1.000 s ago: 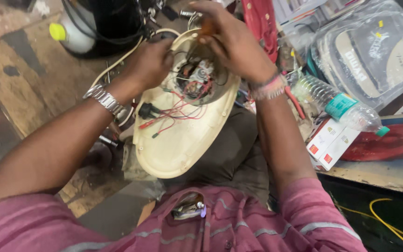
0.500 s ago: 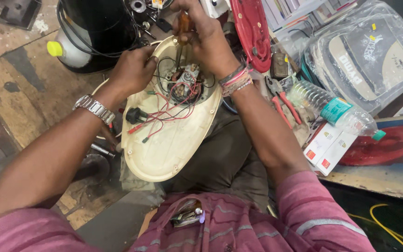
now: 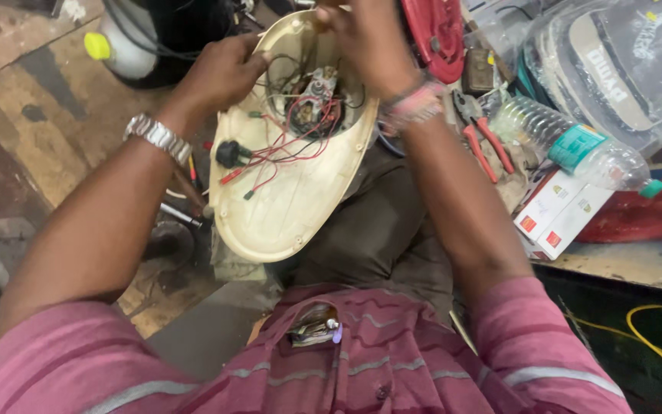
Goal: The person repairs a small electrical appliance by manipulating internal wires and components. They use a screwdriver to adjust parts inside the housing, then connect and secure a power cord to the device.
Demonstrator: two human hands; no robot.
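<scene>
Head view: left hand [image 3: 220, 73] gripping casing [image 3: 285, 207]

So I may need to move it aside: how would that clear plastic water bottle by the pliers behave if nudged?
The clear plastic water bottle lies on its side, so it would probably roll. It looks thin-walled, likely light and easily dented.

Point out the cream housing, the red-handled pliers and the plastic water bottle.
cream housing [image 3: 281, 218]: head view, bare inner floor.
red-handled pliers [image 3: 492, 146]: head view, right handle.
plastic water bottle [image 3: 576, 146]: head view, teal label.
</scene>
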